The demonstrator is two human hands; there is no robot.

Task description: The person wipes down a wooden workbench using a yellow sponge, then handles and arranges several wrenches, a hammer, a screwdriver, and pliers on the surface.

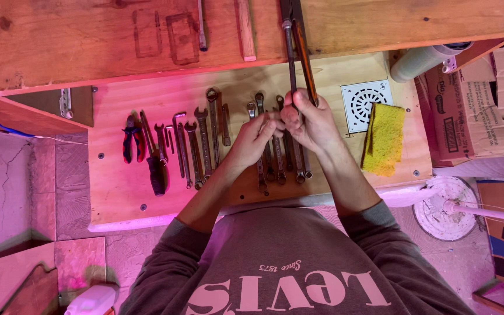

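My right hand [309, 123] is closed around the lower end of a long dark metal tool [291, 55], which runs up over the wooden shelf beside a thin orange-brown bar [305, 58]. My left hand [256, 139] meets the right one from the left, with its fingertips curled onto the same end of the tool. Both hands hover over a row of several wrenches [204, 137] laid side by side on a wooden board [118, 186]. My hands hide some of the wrenches.
Left on the board lie red-and-blue pliers [130, 137], a dark-handled screwdriver [157, 172] and a hex key [178, 140]. To the right are a white grille [366, 102], a yellow sponge [384, 140], cardboard boxes [473, 105], a paper roll [424, 58] and a white round base [441, 209].
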